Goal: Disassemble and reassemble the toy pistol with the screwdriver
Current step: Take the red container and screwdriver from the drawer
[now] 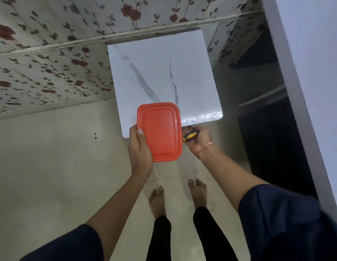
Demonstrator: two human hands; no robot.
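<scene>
- Marbled tabletop [163, 72] is lying just beyond both hands.
- Left hand [140, 147] is gripping a red box [160, 131] by its edge.
- Right hand [198, 137] is curling around the screwdriver [190, 136], beside that box.

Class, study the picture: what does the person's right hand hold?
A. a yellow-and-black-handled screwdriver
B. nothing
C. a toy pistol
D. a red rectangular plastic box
A: the right hand grips the yellow-and-black-handled screwdriver beside the white marble-patterned table, while the left hand holds the red rectangular plastic box.
</scene>
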